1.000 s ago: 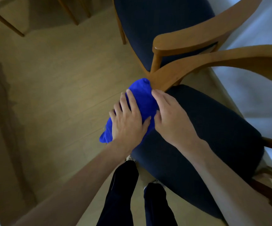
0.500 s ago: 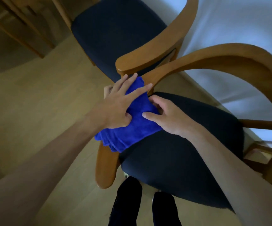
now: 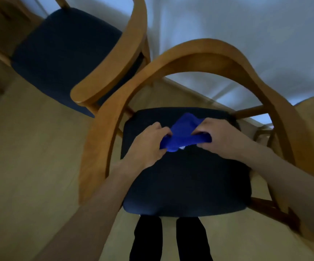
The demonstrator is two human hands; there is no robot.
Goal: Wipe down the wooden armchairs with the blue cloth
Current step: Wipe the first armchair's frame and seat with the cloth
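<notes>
Holding the blue cloth (image 3: pixel 183 133) bunched between both hands, above the dark seat (image 3: pixel 186 181) of the near armchair (image 3: pixel 205 53).

I see my left hand (image 3: pixel 148 146) pinching the cloth's left end and my right hand (image 3: pixel 220 138) gripping its right end, fingers curled round it. The cloth's long axis runs left to right over the rear half of the seat, with one corner pointing up toward the curved backrest. A second armchair (image 3: pixel 114 59) stands just beside, to the seat's upper left.

Open seat (image 3: pixel 186 185) betw curved armrests (image 3: pixel 103 140); 2nd chair (image 3: pixel 67 53) close left.
</notes>
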